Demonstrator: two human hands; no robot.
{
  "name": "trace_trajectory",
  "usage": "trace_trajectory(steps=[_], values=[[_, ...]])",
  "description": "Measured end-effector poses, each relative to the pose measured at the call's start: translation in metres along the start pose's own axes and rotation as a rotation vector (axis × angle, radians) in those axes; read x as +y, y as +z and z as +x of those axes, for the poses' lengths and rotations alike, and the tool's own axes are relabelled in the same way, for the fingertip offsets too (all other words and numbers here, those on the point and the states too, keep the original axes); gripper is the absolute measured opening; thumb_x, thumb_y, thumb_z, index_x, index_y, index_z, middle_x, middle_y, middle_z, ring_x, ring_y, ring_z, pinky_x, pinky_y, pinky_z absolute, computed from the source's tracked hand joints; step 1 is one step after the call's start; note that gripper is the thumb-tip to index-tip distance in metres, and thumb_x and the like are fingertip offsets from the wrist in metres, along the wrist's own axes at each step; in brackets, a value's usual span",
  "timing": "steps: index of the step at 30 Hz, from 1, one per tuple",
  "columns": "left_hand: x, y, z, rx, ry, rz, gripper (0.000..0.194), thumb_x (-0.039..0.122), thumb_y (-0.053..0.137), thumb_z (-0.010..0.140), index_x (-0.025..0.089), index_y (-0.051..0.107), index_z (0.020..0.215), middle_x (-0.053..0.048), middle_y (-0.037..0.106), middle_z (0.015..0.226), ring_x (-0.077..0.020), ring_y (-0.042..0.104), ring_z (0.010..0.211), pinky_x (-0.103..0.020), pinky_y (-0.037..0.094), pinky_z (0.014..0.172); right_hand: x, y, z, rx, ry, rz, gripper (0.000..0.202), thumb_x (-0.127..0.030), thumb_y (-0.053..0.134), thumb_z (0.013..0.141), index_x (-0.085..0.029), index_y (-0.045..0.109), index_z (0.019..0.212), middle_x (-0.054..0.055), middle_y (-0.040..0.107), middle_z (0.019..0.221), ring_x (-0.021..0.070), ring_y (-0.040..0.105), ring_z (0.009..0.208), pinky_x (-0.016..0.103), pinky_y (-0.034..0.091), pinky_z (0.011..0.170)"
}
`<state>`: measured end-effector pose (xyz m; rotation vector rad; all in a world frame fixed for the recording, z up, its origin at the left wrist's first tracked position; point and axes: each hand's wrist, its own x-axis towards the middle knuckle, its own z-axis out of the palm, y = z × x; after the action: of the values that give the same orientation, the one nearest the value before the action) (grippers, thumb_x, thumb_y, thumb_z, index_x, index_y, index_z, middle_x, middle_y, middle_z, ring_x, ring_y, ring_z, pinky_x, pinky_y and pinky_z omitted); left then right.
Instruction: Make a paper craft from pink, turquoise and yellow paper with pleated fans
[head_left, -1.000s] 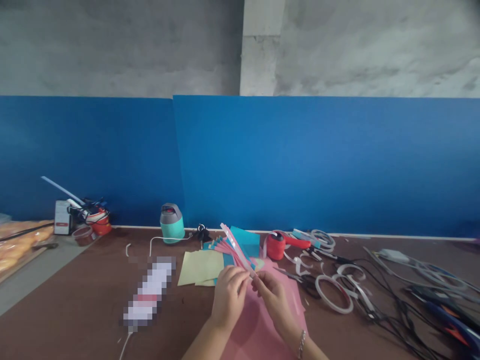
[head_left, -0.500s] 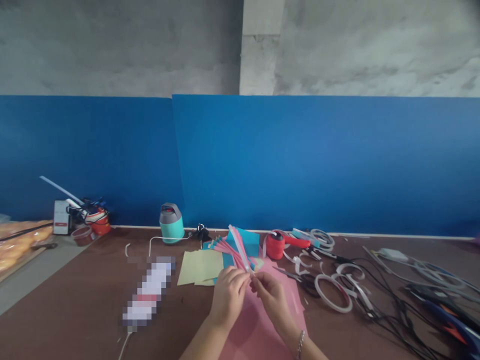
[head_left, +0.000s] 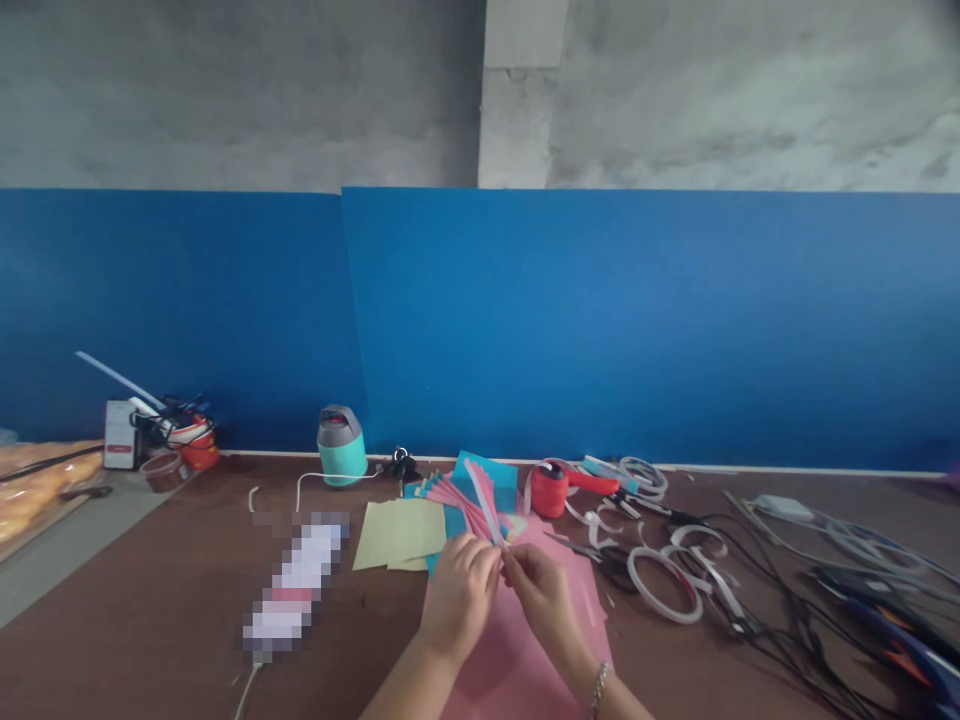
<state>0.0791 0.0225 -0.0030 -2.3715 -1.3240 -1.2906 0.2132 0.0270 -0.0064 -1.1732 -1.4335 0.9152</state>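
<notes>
My left hand [head_left: 461, 592] is closed around the lower end of a narrow strip [head_left: 484, 502], whitish with a pink edge, which points up and away from me. The fingertips of my right hand [head_left: 544, 597] pinch at that same end, touching or nearly touching the left fingers. Whatever lies exactly between the fingertips is too small to make out. Behind the strip, pink folded paper pieces [head_left: 455, 497] fan out over blue paper [head_left: 502, 482]. Beneath both hands lies a large pink sheet [head_left: 499, 665]. Pale yellow sheets [head_left: 397, 530] are left of my left hand.
Scissors [head_left: 616, 566], a white tape roll [head_left: 664, 615] and a red tool [head_left: 551, 492] lie to the right, with curled white strips and black cables [head_left: 806, 625]. At left are a turquoise-and-grey device [head_left: 343, 450], a blurred-out object [head_left: 296, 585] and a red cup [head_left: 199, 445].
The top of the strip has shifted slightly right and down. My fingertips have moved only a little, still meeting at its lower end.
</notes>
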Motion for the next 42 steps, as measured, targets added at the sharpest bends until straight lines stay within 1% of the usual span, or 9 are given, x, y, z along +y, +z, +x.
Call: trace_trajectory(steps=[8,12,17,26,33,35,37,39,42], values=[[-0.002,-0.001,0.001,-0.071,-0.007,-0.014,0.022,0.015,0.043,0.092,0.019,0.060,0.078,-0.003,0.062,0.073,-0.0181,0.053,0.072,-0.032,0.043,0.066,-0.002,0.000,0.000,0.005,0.020,0.010,0.043,-0.058,0.057,0.075,-0.016,0.062,0.065,0.005,0.062,0.062,0.0178,0.055,0.060,0.026,0.042,0.055],[-0.002,0.002,-0.002,-0.081,-0.020,-0.013,0.021,0.014,0.042,0.092,0.018,0.059,0.081,-0.004,0.062,0.076,-0.0190,0.053,0.074,-0.033,0.043,0.067,-0.002,0.001,0.000,-0.003,0.032,-0.011,0.044,-0.059,0.055,0.075,-0.016,0.061,0.064,0.005,0.060,0.061,0.0170,0.052,0.057,0.026,0.040,0.053],[-0.003,0.004,-0.002,-0.087,-0.028,0.005,0.021,0.014,0.041,0.092,0.018,0.056,0.078,-0.004,0.060,0.075,-0.0192,0.052,0.074,-0.033,0.042,0.068,0.002,0.002,0.000,-0.003,0.038,-0.016,0.042,-0.056,0.056,0.076,-0.016,0.061,0.065,0.005,0.060,0.062,0.0175,0.052,0.061,0.026,0.040,0.056],[-0.005,0.006,-0.002,-0.026,-0.018,0.008,0.018,0.011,0.043,0.089,0.019,0.053,0.075,-0.003,0.059,0.072,-0.0186,0.052,0.072,-0.031,0.042,0.065,0.002,0.003,0.000,-0.019,0.036,0.023,0.041,-0.054,0.057,0.075,-0.016,0.058,0.061,0.003,0.056,0.058,0.0161,0.049,0.058,0.025,0.038,0.054],[-0.007,0.008,-0.005,0.033,-0.095,-0.100,0.016,0.009,0.048,0.084,0.020,0.054,0.074,-0.002,0.060,0.071,-0.0181,0.054,0.072,-0.030,0.042,0.067,0.000,0.004,0.001,-0.029,0.029,0.059,0.041,-0.055,0.059,0.074,-0.016,0.059,0.060,0.002,0.054,0.056,0.0147,0.047,0.055,0.025,0.036,0.052],[-0.005,0.007,-0.005,0.043,-0.154,-0.173,0.016,0.010,0.048,0.083,0.020,0.055,0.074,-0.002,0.060,0.071,-0.0180,0.055,0.073,-0.030,0.043,0.068,-0.001,0.004,0.001,-0.029,0.032,0.065,0.042,-0.056,0.060,0.072,-0.016,0.058,0.060,0.001,0.054,0.056,0.0145,0.047,0.055,0.025,0.036,0.052],[-0.003,0.006,-0.004,0.052,-0.273,-0.294,0.013,0.013,0.050,0.082,0.020,0.056,0.073,-0.002,0.061,0.072,-0.0179,0.056,0.074,-0.030,0.044,0.069,-0.003,0.003,0.001,-0.032,0.046,0.083,0.041,-0.056,0.060,0.072,-0.016,0.058,0.060,0.000,0.053,0.055,0.0141,0.047,0.055,0.025,0.036,0.052],[-0.004,0.004,-0.001,0.084,-0.472,-0.485,0.009,0.018,0.054,0.079,0.019,0.059,0.071,-0.001,0.062,0.071,-0.0177,0.058,0.072,-0.028,0.045,0.069,-0.005,0.001,0.001,-0.041,0.064,0.115,0.039,-0.053,0.061,0.072,-0.017,0.057,0.060,-0.001,0.052,0.056,0.0135,0.046,0.055,0.024,0.036,0.053],[-0.016,-0.001,0.006,0.240,-0.863,-0.763,0.010,0.026,0.064,0.069,0.018,0.062,0.063,0.000,0.061,0.060,-0.0170,0.058,0.063,-0.026,0.045,0.062,-0.004,-0.005,0.004,-0.042,0.090,0.213,0.032,-0.045,0.063,0.073,-0.018,0.056,0.060,-0.002,0.051,0.057,0.0128,0.045,0.056,0.024,0.036,0.054]])
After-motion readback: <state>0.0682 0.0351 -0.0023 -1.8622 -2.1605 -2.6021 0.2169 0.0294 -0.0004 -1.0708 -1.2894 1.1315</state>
